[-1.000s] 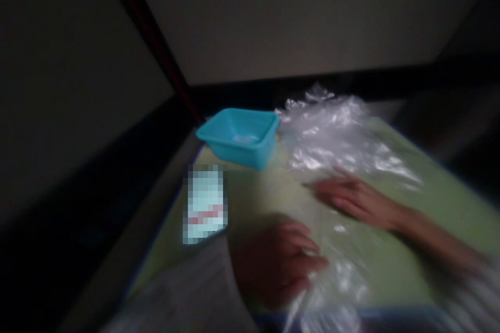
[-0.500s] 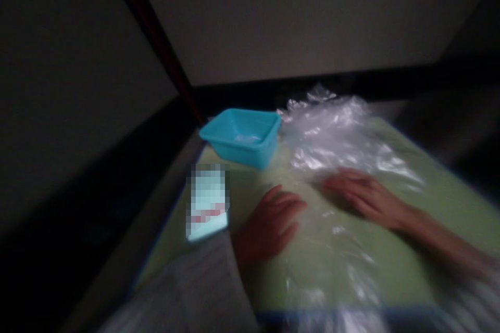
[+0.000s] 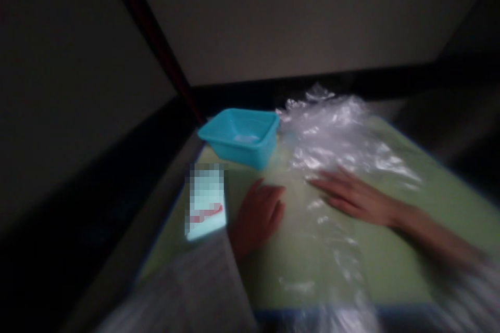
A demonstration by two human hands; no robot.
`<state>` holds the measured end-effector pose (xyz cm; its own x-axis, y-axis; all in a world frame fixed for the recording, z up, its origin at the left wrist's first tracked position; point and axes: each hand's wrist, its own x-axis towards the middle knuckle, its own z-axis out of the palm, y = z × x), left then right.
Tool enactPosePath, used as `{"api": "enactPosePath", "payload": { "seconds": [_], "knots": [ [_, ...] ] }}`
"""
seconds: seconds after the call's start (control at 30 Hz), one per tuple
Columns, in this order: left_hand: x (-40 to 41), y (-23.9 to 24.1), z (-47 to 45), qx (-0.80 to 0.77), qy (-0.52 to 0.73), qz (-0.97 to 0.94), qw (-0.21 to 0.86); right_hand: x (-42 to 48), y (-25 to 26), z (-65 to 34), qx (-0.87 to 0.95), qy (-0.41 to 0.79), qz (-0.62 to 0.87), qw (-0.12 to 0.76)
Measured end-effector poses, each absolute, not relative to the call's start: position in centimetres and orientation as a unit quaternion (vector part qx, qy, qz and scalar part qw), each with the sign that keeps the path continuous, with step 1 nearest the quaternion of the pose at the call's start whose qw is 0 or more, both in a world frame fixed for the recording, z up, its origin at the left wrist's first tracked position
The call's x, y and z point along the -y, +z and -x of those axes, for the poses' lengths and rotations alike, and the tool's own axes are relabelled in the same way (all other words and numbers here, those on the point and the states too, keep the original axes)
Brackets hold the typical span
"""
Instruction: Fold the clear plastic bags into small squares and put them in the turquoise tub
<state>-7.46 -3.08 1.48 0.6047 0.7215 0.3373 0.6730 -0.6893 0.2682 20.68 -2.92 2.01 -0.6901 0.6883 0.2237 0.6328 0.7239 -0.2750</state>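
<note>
- Leaning across the upper left, a dark red strip (image 3: pixel 152 31) runs down the dim wall (image 3: pixel 292 15) toward the far left corner of the yellow-green, blue-edged surface (image 3: pixel 398 265).
- Near the surface's left edge lies a lit rectangle (image 3: pixel 207 187), pale blue-green with a reddish band; it is pixelated, so its content cannot be read.
- Just below it, a pale sleeve (image 3: pixel 187 291) covers the left forearm.
- Beyond the rectangle, a turquoise basin (image 3: pixel 234 153) sits upright at the far left of the surface; something pale in its bottom is too blurred to name.
- Nearer, the left hand (image 3: pixel 260 218) is back up, its fingers loosely bent and slightly parted; whether it touches the film beside it, I cannot tell.
- Clear plastic film (image 3: pixel 339 265) stretches flat from between the hands to the near edge and hangs over it.
- Behind it, crumpled shiny plastic (image 3: pixel 332 135) is heaped to the right of the basin.
- Against the near side of that heap, the right hand (image 3: pixel 353 192) lies palm down, fingers extended leftward.
- At lower right, a blurred striped cuff (image 3: pixel 469 296) ends the right forearm.
</note>
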Motion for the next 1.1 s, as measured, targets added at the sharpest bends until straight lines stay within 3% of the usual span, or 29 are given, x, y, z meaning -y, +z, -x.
{"api": "enactPosePath", "payload": {
  "seconds": [0.33, 0.6, 0.83, 1.1],
  "knots": [
    [2.6, 0.4, 7.7, -0.468, 0.209, -0.858, 0.031, 3.1, 3.3, -21.9, 0.904, -0.038, 0.381, 0.193],
    [3.0, 0.9, 7.6, -0.383, 0.260, -0.883, 0.084, 3.4, 3.6, -22.4, 0.917, 0.003, 0.366, 0.160],
    [2.9, 0.6, 7.3, -0.433, 0.217, -0.872, 0.071, 2.8, 2.6, -22.0, 0.915, -0.012, 0.381, 0.135],
    [2.5, 0.2, 7.6, -0.453, 0.221, -0.861, 0.065, 2.1, 1.9, -21.7, 0.875, -0.038, 0.450, 0.172]
  ]
}}
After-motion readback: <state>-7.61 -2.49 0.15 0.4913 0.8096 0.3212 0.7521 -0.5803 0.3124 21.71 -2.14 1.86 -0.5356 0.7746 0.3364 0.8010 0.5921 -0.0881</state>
